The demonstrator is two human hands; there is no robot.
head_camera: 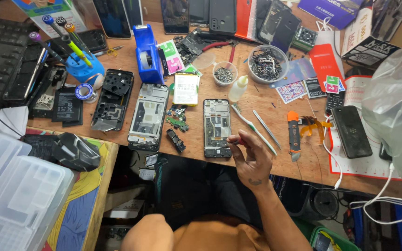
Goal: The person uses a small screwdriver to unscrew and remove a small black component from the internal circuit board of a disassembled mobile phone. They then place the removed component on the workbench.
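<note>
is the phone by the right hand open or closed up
Open: the phone lies with its back cover off, circuit board and inner frame exposed, beside the right hand.

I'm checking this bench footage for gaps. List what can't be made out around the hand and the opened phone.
- Head view: the right hand pinches a thin tool; its fingers hide the tool, so its kind is unclear.
- Left hand: not in view; only a bare knee shows at the bottom edge.
- Opened phone: the inner parts are too small to tell apart.
- Small bowl: contents too small to identify.
- Grey plastic bag: covers the bench's right end.
</note>
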